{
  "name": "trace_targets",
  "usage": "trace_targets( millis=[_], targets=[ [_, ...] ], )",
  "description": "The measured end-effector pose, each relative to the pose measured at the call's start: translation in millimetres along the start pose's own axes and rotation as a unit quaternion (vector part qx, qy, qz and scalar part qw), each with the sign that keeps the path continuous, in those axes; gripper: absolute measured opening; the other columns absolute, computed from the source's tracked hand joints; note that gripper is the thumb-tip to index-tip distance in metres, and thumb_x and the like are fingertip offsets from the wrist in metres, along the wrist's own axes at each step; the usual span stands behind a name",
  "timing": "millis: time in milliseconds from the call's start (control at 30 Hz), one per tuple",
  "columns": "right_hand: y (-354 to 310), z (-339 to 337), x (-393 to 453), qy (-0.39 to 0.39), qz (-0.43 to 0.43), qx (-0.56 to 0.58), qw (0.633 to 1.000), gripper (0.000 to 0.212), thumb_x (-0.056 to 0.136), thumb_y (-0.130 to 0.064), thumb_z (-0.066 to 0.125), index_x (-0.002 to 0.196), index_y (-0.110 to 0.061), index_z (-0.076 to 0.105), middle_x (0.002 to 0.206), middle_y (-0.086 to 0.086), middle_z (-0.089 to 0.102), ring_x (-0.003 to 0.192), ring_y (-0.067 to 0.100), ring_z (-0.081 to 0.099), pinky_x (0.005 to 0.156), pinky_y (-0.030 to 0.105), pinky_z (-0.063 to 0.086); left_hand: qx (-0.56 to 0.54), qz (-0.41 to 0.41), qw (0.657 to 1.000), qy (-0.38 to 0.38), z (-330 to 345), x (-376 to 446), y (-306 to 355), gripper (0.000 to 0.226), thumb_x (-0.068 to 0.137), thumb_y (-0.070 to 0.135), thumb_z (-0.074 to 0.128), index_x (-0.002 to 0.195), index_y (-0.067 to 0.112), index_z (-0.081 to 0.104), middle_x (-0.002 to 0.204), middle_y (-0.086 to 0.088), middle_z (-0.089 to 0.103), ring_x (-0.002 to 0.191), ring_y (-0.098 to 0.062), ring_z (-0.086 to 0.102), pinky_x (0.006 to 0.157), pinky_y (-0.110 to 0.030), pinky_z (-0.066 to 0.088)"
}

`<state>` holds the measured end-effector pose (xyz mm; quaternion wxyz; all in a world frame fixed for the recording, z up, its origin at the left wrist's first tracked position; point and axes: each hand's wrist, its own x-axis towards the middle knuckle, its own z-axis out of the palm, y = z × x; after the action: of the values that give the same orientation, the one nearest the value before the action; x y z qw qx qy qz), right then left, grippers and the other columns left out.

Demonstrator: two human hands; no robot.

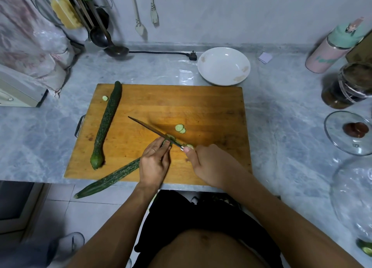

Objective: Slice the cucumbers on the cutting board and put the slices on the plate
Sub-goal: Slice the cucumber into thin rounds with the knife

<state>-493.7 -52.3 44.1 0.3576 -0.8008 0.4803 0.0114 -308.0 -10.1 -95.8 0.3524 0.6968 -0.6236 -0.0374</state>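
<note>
Slicing is in hand, early on. Board (201,106) is the landmark. A whole cucumber (106,123) lies along the board's left side, untouched, one stray slice (104,98) just beside its top end. A second cucumber (108,180) runs off the board's near-left edge, its cut end at board centre-front. Left hand (155,161) has fingers curled over that cut end, pinning it down. Right hand (209,163) grips the knife (151,129) handle, blade angled across the cut end toward board centre. Two slices (180,128) sit just past the blade, another by the handle. Next move likely: more cuts, left fingers backing along the cucumber. Plate (223,66) beyond the board's far-right corner holds no slices. Right of the board: dark-filled jar (346,86), glass lid (348,132).
</note>
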Motion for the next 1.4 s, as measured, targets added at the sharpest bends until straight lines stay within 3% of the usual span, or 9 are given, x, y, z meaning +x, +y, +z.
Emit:
trace_targets(
  millis=[200,367,534,800,1000,1100,1234,1301,1401],
  targets=[
    [-5.6,7.5,-3.9,0.004,0.014,-0.010,1.000,0.054,0.103,-0.055,0.020,0.081,-0.014,0.048,0.072,0.004,0.047,0.069,0.026,0.053,0.060,0.033,0.036,-0.003,0.006,1.000,0.007,1.3,-1.0,1.0,0.026,0.094,0.013,0.053,0.105,0.003,0.075,0.118,-0.012,0.070,0.113,-0.029,0.064,0.093,-0.040,0.053],
    [-14.9,7.8,-3.3,0.000,0.049,0.020,0.999,0.054,0.103,-0.054,0.020,0.092,-0.012,0.051,0.085,0.009,0.051,0.088,0.033,0.058,0.069,0.033,0.038,0.013,-0.005,1.000,0.013,4.9,-2.5,-0.5,0.028,0.093,0.013,0.051,0.102,0.002,0.075,0.115,-0.015,0.071,0.111,-0.031,0.065,0.088,-0.047,0.054],
    [-27.0,10.6,-6.9,0.001,0.063,0.022,0.998,0.058,0.106,-0.049,0.021,0.108,-0.005,0.059,0.109,0.019,0.059,0.099,0.037,0.058,0.073,0.036,0.039,-0.010,0.025,0.999,0.025,-3.7,0.6,3.9,0.027,0.090,0.008,0.050,0.099,0.002,0.075,0.112,-0.013,0.071,0.109,-0.029,0.065,0.088,-0.036,0.055],
    [-29.2,18.6,8.9,0.002,0.105,0.083,0.991,0.058,0.106,-0.050,0.019,0.113,-0.007,0.058,0.115,0.019,0.056,0.106,0.038,0.056,0.084,0.040,0.043,-0.013,0.017,0.999,-0.027,-4.6,2.7,-6.5,0.025,0.092,0.010,0.052,0.098,0.000,0.075,0.110,-0.016,0.072,0.108,-0.031,0.067,0.083,-0.042,0.057],
    [-29.4,34.0,21.7,0.025,0.118,0.068,0.990,0.059,0.106,-0.049,0.021,0.113,-0.004,0.058,0.118,0.019,0.058,0.111,0.040,0.056,0.086,0.041,0.043,-0.014,0.025,0.999,-0.025,-11.9,5.8,-3.4,0.029,0.089,0.013,0.052,0.098,-0.002,0.075,0.109,-0.019,0.071,0.106,-0.032,0.067,0.094,-0.033,0.051],
    [-27.0,37.0,21.4,0.030,0.116,0.071,0.990,0.060,0.106,-0.049,0.020,0.115,-0.004,0.057,0.118,0.019,0.058,0.111,0.040,0.056,0.085,0.041,0.043,-0.027,0.017,0.999,-0.033,-12.9,7.4,-5.6,0.023,0.089,0.008,0.057,0.100,-0.002,0.075,0.110,-0.018,0.072,0.108,-0.030,0.067,0.095,-0.036,0.051],
    [-17.5,38.9,25.3,0.026,0.090,0.074,0.993,0.061,0.105,-0.052,0.020,0.095,-0.007,0.060,0.099,0.017,0.062,0.095,0.038,0.060,0.072,0.036,0.040,-0.051,0.015,0.997,-0.049,-20.0,9.7,-7.1,0.023,0.085,0.002,0.065,0.106,0.001,0.075,0.114,-0.015,0.070,0.111,-0.024,0.064,0.102,-0.022,0.044],
    [-9.9,34.7,31.0,0.020,0.083,0.085,0.993,0.067,0.104,-0.055,0.017,0.075,-0.010,0.058,0.077,0.011,0.063,0.079,0.033,0.063,0.067,0.035,0.046,-0.069,0.012,0.996,-0.060,-26.0,11.3,-7.2,0.024,0.086,0.001,0.068,0.109,0.005,0.075,0.119,-0.010,0.069,0.113,-0.017,0.063,0.102,-0.022,0.045],
    [-0.3,20.4,35.2,0.009,0.088,0.127,0.988,0.071,0.103,-0.056,0.018,0.069,-0.010,0.059,0.071,0.006,0.063,0.069,0.021,0.062,0.067,0.034,0.049,-0.073,-0.008,0.994,-0.086,-32.7,16.4,-5.5,0.026,0.088,0.003,0.069,0.112,0.010,0.074,0.124,-0.006,0.067,0.112,-0.015,0.063,0.100,-0.025,0.048]
  ],
)
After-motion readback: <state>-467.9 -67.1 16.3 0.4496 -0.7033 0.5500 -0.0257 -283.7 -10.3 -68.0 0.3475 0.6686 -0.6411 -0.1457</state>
